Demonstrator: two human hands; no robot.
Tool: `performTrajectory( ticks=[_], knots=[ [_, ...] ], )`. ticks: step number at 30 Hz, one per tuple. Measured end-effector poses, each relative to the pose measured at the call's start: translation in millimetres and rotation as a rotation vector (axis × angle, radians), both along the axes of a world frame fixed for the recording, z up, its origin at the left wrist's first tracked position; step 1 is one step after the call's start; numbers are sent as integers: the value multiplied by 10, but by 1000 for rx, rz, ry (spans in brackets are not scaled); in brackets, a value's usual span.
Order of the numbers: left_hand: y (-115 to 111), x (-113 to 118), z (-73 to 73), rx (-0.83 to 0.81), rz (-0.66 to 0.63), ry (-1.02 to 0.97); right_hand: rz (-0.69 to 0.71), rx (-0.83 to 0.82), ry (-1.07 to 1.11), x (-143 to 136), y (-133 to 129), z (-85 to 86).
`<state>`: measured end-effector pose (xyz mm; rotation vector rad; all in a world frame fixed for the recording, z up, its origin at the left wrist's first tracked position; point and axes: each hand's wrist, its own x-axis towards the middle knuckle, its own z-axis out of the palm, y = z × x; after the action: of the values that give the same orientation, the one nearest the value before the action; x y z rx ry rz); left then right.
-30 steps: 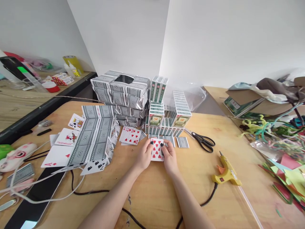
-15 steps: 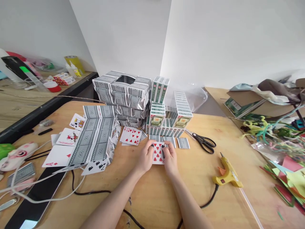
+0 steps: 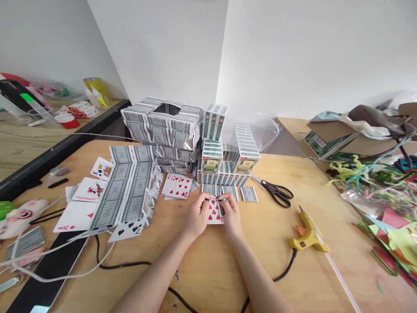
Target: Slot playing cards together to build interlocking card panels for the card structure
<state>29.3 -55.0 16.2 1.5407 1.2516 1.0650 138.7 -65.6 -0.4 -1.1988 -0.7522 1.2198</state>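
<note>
Between my two hands is a playing card [image 3: 215, 214], an eight of hearts, face up. My left hand [image 3: 196, 214] pinches its upper left corner and my right hand [image 3: 230, 214] its upper right. The card's far edge looks bent up between my fingertips. Just beyond lie small cut card pieces [image 3: 249, 194], back side up. A fan of heart cards [image 3: 177, 186] rests to the left. Further left stands a folded panel of joined cards [image 3: 125, 191], with loose cards [image 3: 76, 215] around it.
Behind stand a box covered in cards [image 3: 163, 126] and stacked card packs [image 3: 246, 152]. Black scissors [image 3: 276, 192] and a yellow glue gun [image 3: 309, 237] lie to the right. A black cable [image 3: 124, 264] crosses under my forearms. Paper scraps [image 3: 394, 237] crowd the right edge.
The card's far edge was flat and now appears folded up between my fingertips. My hands have stayed in nearly the same place; the view has shifted slightly.
</note>
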Motion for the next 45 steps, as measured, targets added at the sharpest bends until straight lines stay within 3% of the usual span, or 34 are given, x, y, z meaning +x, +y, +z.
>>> performTrajectory(
  ticks=[9, 17, 24, 27, 31, 35, 41, 45],
  knots=[
    [1, -45, 4, 202, -70, 81, 115, -105, 219, 71, 12, 110],
    [-1, -89, 41, 264, -121, 98, 358, -118, 165, 128, 23, 91],
    [28, -137, 55, 161, -180, -46, 234, -3, -27, 113, 50, 9],
    [68, -126, 26, 68, -85, -132, 149, 36, -146, 98, 49, 10],
    [109, -67, -18, 15, 25, -6, 95, 66, -286, 94, 34, 25],
    [123, -33, -39, 47, 53, 16, 105, 89, -322, 88, 14, 26],
    [151, -61, -72, -84, 72, -157, 201, 99, -176, 63, -1, 61],
    [148, -66, -72, -22, 51, -68, 269, 84, -136, 85, 12, 94]
  ],
)
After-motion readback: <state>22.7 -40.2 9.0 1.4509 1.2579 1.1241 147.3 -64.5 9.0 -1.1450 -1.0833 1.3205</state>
